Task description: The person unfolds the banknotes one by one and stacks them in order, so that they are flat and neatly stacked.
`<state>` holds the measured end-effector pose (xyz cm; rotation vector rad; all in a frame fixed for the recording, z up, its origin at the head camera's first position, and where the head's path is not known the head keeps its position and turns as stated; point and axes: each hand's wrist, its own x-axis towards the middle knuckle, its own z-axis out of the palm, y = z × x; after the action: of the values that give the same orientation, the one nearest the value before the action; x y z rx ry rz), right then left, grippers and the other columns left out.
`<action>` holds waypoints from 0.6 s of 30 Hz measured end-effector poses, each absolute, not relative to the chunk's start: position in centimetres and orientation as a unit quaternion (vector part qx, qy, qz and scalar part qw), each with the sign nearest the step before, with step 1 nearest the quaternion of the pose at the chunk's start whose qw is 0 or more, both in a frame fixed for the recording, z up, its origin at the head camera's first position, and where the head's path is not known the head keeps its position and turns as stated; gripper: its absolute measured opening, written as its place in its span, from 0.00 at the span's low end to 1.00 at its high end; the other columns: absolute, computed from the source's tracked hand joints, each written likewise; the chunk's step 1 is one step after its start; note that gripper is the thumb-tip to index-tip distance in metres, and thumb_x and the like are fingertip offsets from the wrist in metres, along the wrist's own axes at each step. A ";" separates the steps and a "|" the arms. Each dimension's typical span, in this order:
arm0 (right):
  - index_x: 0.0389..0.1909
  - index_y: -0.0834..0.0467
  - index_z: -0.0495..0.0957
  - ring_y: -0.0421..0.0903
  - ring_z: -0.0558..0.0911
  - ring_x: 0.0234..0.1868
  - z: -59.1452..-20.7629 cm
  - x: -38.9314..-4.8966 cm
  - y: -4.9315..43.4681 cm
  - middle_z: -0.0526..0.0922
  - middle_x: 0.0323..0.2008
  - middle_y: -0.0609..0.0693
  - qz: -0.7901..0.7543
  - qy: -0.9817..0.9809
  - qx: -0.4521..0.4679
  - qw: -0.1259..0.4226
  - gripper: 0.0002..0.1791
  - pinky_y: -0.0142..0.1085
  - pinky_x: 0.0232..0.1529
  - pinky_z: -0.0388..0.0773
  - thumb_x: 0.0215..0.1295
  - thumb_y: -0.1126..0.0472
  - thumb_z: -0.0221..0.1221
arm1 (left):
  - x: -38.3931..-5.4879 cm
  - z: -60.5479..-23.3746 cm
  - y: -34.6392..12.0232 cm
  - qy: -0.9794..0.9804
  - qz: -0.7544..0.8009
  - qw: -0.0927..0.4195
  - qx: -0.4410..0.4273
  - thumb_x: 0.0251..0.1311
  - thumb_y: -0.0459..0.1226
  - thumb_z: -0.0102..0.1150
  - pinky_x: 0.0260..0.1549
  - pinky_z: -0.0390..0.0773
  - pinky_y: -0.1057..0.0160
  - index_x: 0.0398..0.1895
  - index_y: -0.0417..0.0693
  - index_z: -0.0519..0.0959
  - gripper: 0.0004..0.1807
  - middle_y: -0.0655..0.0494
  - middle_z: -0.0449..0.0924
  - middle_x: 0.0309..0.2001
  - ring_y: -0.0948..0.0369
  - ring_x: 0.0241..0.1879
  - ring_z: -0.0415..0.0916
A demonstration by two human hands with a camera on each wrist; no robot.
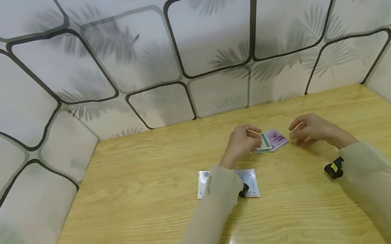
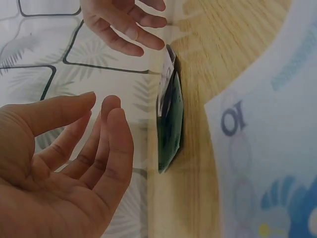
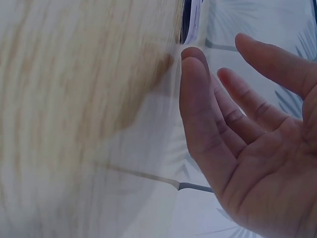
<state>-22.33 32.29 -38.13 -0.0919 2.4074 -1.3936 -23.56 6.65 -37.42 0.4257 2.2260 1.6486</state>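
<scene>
Beside the purple note [image 1: 278, 138], your left hand [image 1: 242, 143] partly hides the green note [image 1: 265, 142]; nearer you than the purple note, your left sleeve [image 1: 219, 193] covers the middle of the pale blue note [image 1: 250, 179].

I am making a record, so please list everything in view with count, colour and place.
Pale note: apparently one, pale blue, nearest the person
Green note: at least one, green, beyond pale note
Purple note: one, purple, just right of green
Table: one, yellow-brown, across lower view
Backdrop: count unclear, white-grey patterned, behind table
Wrist devices: two, black, one per wrist
Sleeves: two, beige, both forearms
Left hand: one, bare, by green note
Right hand: one, bare, right of purple note
</scene>
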 end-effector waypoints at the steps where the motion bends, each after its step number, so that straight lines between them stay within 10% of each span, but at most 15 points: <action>1: 0.57 0.79 0.66 0.47 0.85 0.34 -38.2 -22.4 32.3 0.85 0.37 0.52 -0.493 0.851 -0.032 0.178 0.23 0.41 0.35 0.87 0.71 0.67 0.60 | -23.7 -37.5 6.8 0.782 0.580 0.171 0.149 0.63 0.22 0.61 0.34 0.87 0.57 0.53 0.33 0.81 0.14 0.51 0.84 0.35 0.56 0.31 0.83; 18: 0.56 0.78 0.67 0.47 0.84 0.33 -38.2 -22.9 31.6 0.86 0.40 0.54 -0.500 0.849 -0.035 0.167 0.22 0.40 0.34 0.87 0.71 0.67 0.60 | -25.5 -38.1 8.7 0.785 0.557 0.186 0.200 0.66 0.26 0.62 0.36 0.85 0.62 0.57 0.36 0.80 0.16 0.47 0.85 0.46 0.58 0.38 0.83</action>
<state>-22.92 31.65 -38.20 -0.0997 2.4167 -1.4223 -25.51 8.73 -38.08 0.5629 2.2092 1.5675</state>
